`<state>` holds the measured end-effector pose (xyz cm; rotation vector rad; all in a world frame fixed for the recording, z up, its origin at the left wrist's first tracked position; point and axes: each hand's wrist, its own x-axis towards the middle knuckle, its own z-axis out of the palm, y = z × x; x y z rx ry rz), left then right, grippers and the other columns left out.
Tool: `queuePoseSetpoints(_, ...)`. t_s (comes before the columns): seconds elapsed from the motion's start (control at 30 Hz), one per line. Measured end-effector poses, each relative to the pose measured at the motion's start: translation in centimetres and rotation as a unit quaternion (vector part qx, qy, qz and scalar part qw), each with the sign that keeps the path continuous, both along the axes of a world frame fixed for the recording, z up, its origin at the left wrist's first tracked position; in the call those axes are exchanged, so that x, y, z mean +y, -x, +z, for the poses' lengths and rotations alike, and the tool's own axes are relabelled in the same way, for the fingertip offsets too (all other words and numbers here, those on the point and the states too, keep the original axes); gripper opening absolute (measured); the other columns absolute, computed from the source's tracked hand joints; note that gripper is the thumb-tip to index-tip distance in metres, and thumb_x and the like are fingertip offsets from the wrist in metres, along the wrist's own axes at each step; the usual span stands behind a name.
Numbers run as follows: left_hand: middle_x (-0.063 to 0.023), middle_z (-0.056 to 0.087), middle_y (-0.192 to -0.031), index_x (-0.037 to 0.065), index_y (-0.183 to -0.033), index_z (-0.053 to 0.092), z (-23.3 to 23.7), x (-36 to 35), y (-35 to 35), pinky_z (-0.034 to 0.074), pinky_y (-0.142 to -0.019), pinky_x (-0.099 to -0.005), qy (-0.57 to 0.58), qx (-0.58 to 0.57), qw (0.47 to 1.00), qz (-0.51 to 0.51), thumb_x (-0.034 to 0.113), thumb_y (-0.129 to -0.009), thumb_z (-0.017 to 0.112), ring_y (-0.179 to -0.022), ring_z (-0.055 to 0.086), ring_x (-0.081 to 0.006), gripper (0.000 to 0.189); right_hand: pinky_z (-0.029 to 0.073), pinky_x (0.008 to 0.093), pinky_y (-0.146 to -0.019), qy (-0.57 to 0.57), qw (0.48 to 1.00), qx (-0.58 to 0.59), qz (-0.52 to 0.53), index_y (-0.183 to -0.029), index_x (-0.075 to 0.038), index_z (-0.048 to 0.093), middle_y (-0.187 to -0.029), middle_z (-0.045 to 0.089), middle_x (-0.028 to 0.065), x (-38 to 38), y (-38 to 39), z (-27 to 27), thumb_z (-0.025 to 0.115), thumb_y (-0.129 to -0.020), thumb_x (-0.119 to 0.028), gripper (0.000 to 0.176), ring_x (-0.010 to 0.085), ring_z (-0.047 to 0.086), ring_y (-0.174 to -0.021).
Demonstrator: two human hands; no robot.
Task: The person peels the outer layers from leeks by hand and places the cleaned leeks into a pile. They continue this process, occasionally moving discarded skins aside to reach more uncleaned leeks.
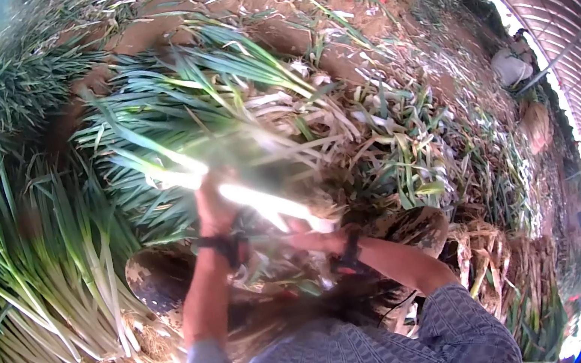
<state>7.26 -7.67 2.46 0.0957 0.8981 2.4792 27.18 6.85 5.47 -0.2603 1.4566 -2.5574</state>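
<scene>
Left hand [214, 207] closed round green onion [263, 202], slanting far left to near right; right hand [313, 242] by root end [325, 224], grip unclear.

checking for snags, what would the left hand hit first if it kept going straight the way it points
Beyond the green onion already in the left hand, probably the leafy onion pile just ahead, though blur and unclear depth make the exact contact uncertain.
</scene>
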Motion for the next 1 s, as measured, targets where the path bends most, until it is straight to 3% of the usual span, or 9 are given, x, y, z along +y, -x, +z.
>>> queuePoseSetpoints(0.13, -0.0078, 0.058, -0.082, 0.007, -0.094, 0.058, -3.4, 1.1, -1.7, 0.052, -0.062, -0.0372, 0.073, -0.094, 0.992, 0.047, 0.023, -0.088, 0.066, -0.071, 0.058, -0.0219, 0.019, 0.055, 0.0285, -0.086, -0.008, 0.948, -0.318, 0.013, -0.143, -0.004, 0.044, -0.129, 0.058, 0.0127, 1.8, -1.1, -7.7, 0.065, -0.097, -0.024, 0.054, 0.0189, 0.057, -0.115)
queuePoseSetpoints(0.17, -0.0072, 0.056, -0.078, 0.007, -0.092, 0.057, -4.4, 1.1, -1.4, 0.051, -0.057, -0.0363, 0.101, -0.115, 0.986, 0.067, 0.021, -0.088, 0.065, -0.066, 0.056, -0.0211, 0.017, 0.056, 0.0248, -0.079, 0.385, 0.801, -0.457, -0.018, -0.141, -0.004, 0.047, -0.124, 0.06, 0.0113, 1.3, -2.8, -9.3, 0.062, -0.098, -0.026, 0.05, 0.0174, 0.059, -0.11)
queuePoseSetpoints(0.23, -0.006, 0.053, -0.072, 0.008, -0.088, 0.055, -4.7, 0.3, 0.9, 0.049, -0.052, -0.0352, 0.075, -0.237, 0.966, 0.076, 0.021, -0.088, 0.066, -0.059, 0.053, -0.0205, 0.017, 0.053, 0.0234, -0.07, 0.061, 0.938, -0.33, 0.089, -0.132, -0.005, 0.055, -0.114, 0.062, 0.0067, 0.2, -4.5, 4.0, 0.056, -0.102, -0.036, 0.043, 0.0156, 0.063, -0.09)
queuePoseSetpoints(0.33, -0.0055, 0.048, -0.067, 0.008, -0.082, 0.053, -3.9, 0.9, 0.7, 0.046, -0.047, -0.0343, 0.132, -0.255, 0.949, 0.129, 0.019, -0.088, 0.067, -0.052, 0.05, -0.0207, 0.018, 0.049, 0.0267, -0.064, -0.341, 0.9, -0.254, 0.099, -0.114, -0.004, 0.062, -0.099, 0.062, 0.0032, -1.9, -5.3, 8.1, 0.052, -0.104, -0.038, 0.038, 0.0134, 0.058, -0.075)
queuePoseSetpoints(0.57, -0.0097, 0.055, -0.07, 0.002, -0.082, 0.057, -19.7, 0.9, 3.5, 0.047, -0.05, -0.0391, 0.262, -0.02, 0.946, 0.19, 0.02, -0.087, 0.07, -0.055, 0.055, -0.0232, 0.023, 0.047, 0.0324, -0.064, -0.404, 0.869, -0.14, 0.25, -0.093, -0.004, 0.062, -0.077, 0.06, 0.0058, 0.3, -9.8, 14.9, 0.055, -0.102, -0.041, 0.039, 0.0126, 0.054, -0.07)
queuePoseSetpoints(0.7, -0.008, 0.055, -0.067, 0.002, -0.081, 0.057, -15.8, -1.1, 3.4, 0.047, -0.052, -0.036, 0.266, -0.017, 0.938, 0.22, 0.021, -0.086, 0.073, -0.055, 0.054, -0.022, 0.025, 0.054, 0.0357, -0.07, -0.466, 0.812, -0.134, 0.324, -0.104, -0.006, 0.066, -0.087, 0.067, 0.0113, 3.8, -9.2, 22.1, 0.06, -0.099, -0.041, 0.035, 0.0179, 0.065, -0.079)
queuePoseSetpoints(0.77, -0.007, 0.055, -0.066, 0.002, -0.081, 0.057, -6.9, -1.8, 2.0, 0.047, -0.052, -0.0349, 0.23, -0.16, 0.941, 0.187, 0.02, -0.085, 0.074, -0.055, 0.054, -0.0212, 0.025, 0.057, 0.037, -0.074, -0.5, 0.827, -0.087, 0.244, -0.108, -0.007, 0.067, -0.09, 0.069, 0.0127, 4.6, -8.2, 23.0, 0.062, -0.098, -0.039, 0.034, 0.0208, 0.069, -0.085)
queuePoseSetpoints(0.9, -0.0068, 0.055, -0.067, 0.003, -0.083, 0.055, -18.8, -2.3, 4.6, 0.046, -0.051, -0.0352, 0.288, -0.033, 0.925, 0.246, 0.017, -0.085, 0.074, -0.054, 0.053, -0.0212, 0.024, 0.059, 0.036, -0.079, -0.407, 0.906, -0.107, -0.053, -0.109, -0.006, 0.067, -0.095, 0.071, 0.0129, 5.0, -5.0, 20.9, 0.064, -0.097, -0.04, 0.036, 0.0219, 0.071, -0.095)
queuePoseSetpoints(1.0, -0.0067, 0.054, -0.068, 0.003, -0.084, 0.055, -18.8, -1.9, 4.7, 0.046, -0.051, -0.035, 0.278, -0.02, 0.928, 0.246, 0.015, -0.084, 0.075, -0.055, 0.053, -0.0211, 0.023, 0.048, 0.0258, -0.05, -0.655, 0.754, 0.032, -0.027, -0.089, -0.008, 0.068, -0.077, 0.068, 0.006, 4.9, -1.6, 13.0, 0.061, -0.098, -0.041, 0.035, 0.0116, 0.064, -0.062)
